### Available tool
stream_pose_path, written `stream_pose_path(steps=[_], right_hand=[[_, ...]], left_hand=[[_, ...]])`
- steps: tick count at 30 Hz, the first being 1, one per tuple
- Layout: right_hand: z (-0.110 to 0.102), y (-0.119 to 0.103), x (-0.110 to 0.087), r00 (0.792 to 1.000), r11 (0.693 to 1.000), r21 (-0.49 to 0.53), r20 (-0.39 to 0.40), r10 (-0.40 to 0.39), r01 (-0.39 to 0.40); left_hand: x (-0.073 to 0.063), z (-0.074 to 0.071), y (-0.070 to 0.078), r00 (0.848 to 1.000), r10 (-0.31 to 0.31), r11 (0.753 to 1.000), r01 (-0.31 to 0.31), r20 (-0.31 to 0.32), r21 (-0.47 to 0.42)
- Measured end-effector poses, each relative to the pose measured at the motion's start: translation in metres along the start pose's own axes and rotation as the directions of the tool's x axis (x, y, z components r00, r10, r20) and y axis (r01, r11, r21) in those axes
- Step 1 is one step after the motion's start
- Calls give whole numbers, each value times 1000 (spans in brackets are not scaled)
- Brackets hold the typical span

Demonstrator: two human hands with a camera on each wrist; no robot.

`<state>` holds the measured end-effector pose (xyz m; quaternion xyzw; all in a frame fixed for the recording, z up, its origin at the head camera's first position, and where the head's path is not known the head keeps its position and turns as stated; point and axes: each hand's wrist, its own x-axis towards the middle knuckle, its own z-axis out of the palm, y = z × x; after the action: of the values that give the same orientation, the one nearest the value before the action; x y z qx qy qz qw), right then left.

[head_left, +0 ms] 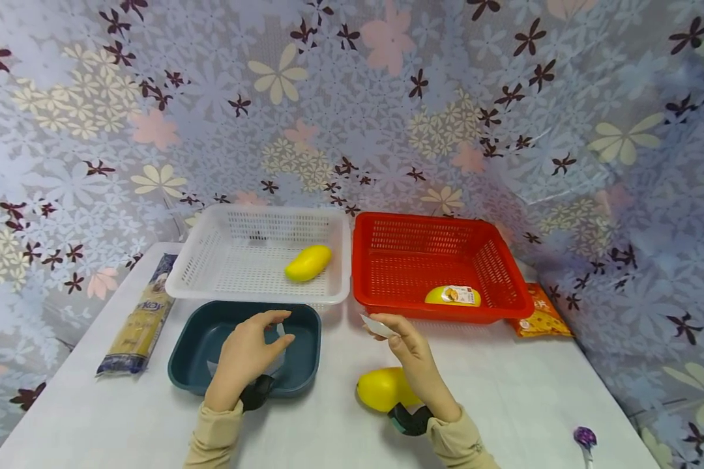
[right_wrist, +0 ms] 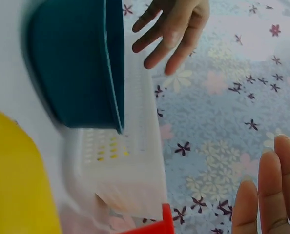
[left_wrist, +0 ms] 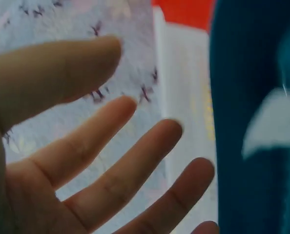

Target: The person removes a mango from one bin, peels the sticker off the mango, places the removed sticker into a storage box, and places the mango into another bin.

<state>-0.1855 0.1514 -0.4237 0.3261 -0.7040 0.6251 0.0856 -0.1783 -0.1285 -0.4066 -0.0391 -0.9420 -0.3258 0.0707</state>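
My left hand (head_left: 248,352) hovers over a teal basin (head_left: 309,345), its fingers spread and apart with nothing between them in the left wrist view. White paper scraps (left_wrist: 277,122) lie inside that basin, partly hidden by the hand in the head view. My right hand (head_left: 418,365) pinches a small white slip (head_left: 379,325) between thumb and fingers, in front of the red basket. Below it a yellow mango (head_left: 381,389) rests on the table, partly covered by the hand and wrist. In the right wrist view the fingers (right_wrist: 269,190) look nearly straight, and the slip is out of sight.
A white basket (head_left: 258,296) behind the basin holds a mango (head_left: 309,263). The red basket (head_left: 440,312) beside it holds a mango with a label (head_left: 460,295). A pasta packet (head_left: 143,322) lies left, an orange snack bag (head_left: 542,312) right, and a purple-headed stick (head_left: 585,438) front right.
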Motion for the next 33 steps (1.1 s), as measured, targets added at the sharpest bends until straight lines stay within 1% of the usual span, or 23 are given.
stream_pose_path(steps=[3,5,9,12,14,15,18,20,22,24,26,30,33], right_hand=[[4,1,0,1000,1000,-19,13,8,-8],[5,1,0,1000,999,-30,19,15,-14],[5,1,-1,999,999,-36,31,26,-25],[4,1,-2,998,998,-38,38,46,-45],[4,0,-3,997,997,-43,40,60,-58],[4,0,-3,997,997,-47,41,67,-65],[3,1,-4,996,995,-52,40,82,-80],[2,1,-4,996,995,-50,38,85,-83],[2,1,-5,996,996,-42,34,86,-85],[2,2,-5,996,996,-35,33,81,-80],[2,3,-5,997,997,-24,35,75,-74],[3,4,-4,997,998,20,46,56,-57],[4,4,-3,998,997,61,51,40,-44]], left_hand=[[2,-1,-9,998,-39,999,38,52,24],[4,1,-14,994,-54,998,52,98,21],[7,7,-19,982,-55,998,57,180,-7],[9,10,-22,976,-48,998,57,211,-34],[9,11,-25,970,-51,997,65,238,-52],[10,11,-28,965,-48,995,70,260,-75],[12,12,-39,943,-9,986,64,334,-152],[14,13,-47,930,31,978,47,365,-202],[16,15,-53,924,59,972,32,377,-232],[17,16,-58,926,61,970,33,373,-240],[18,17,-60,931,48,970,43,361,-238],[18,16,-60,949,2,972,72,315,-224],[18,14,-58,963,-14,973,75,270,-218]])
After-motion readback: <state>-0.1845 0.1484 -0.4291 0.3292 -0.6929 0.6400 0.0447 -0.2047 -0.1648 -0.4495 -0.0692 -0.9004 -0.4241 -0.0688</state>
